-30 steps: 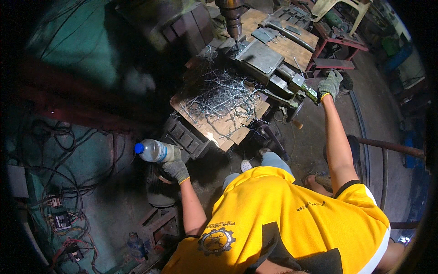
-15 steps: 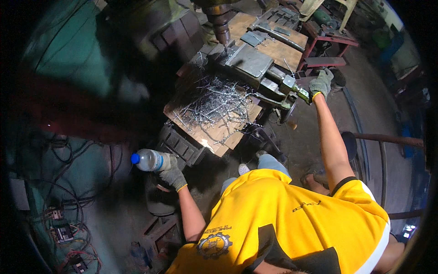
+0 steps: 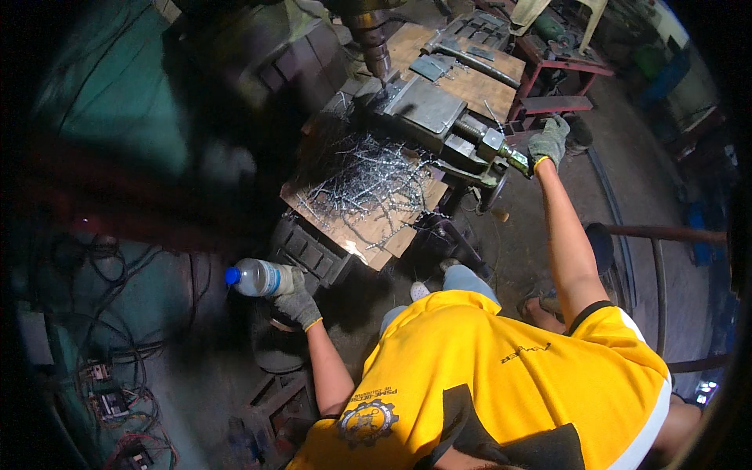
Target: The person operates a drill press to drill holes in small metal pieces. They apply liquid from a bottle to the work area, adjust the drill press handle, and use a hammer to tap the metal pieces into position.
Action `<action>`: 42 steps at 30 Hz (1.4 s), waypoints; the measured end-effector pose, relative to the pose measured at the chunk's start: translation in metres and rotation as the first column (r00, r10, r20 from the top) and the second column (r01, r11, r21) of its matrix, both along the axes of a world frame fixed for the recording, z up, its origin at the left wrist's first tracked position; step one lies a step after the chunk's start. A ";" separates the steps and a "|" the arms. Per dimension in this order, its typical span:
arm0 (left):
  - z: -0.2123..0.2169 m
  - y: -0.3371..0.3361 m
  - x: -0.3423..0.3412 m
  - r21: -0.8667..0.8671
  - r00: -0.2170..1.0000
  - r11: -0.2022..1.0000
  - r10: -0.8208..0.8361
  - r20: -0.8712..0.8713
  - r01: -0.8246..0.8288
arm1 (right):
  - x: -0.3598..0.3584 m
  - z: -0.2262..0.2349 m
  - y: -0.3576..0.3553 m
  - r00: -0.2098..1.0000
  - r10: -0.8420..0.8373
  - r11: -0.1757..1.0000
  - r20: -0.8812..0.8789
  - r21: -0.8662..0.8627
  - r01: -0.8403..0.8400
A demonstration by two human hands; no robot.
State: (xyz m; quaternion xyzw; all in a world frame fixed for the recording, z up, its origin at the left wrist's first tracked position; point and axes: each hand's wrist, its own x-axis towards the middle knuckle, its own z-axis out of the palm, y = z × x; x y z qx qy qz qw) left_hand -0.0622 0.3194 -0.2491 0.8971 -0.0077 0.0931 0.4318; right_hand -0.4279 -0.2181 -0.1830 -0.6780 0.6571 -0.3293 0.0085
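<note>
My left hand (image 3: pixel 296 304), in a grey work glove, is closed round the base of a clear plastic bottle (image 3: pixel 254 278). The bottle lies nearly sideways, its blue cap pointing left. At the outer end of the machine vise (image 3: pixel 427 103), my gloved right hand (image 3: pixel 550 142) is closed on the greenish vise handle (image 3: pixel 515 159); its fingers are partly hidden. A drill bit (image 3: pixel 385 84) in the spindle (image 3: pixel 371 43) points down at the far end of the vise. Curly metal shavings (image 3: pixel 364 176) are heaped beside the vise on a wooden board (image 3: pixel 380 239).
A second board (image 3: pixel 478 88) behind the vise carries a long metal bar (image 3: pixel 489 66) and a small flat plate (image 3: pixel 430 67). A red metal stand (image 3: pixel 558 104) is at the far right. Cables (image 3: pixel 117 337) trail at the left. A pipe rail (image 3: pixel 666 233) stands on the right.
</note>
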 end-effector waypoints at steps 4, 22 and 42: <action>0.010 -0.004 -0.006 0.029 0.994 0.999 0.011 0.109 -0.014 | 0.000 -0.003 -0.002 0.999 0.017 0.998 0.040 -0.069 -0.014; 0.038 -0.014 -0.016 0.008 1.000 1.000 0.003 0.028 -0.003 | -0.009 -0.014 -0.016 0.991 0.014 1.000 -0.132 -0.012 -0.015; 0.023 -0.008 -0.010 0.111 0.997 0.992 0.048 0.059 -0.055 | -0.005 -0.009 -0.016 0.999 -0.010 1.000 -0.034 0.021 0.011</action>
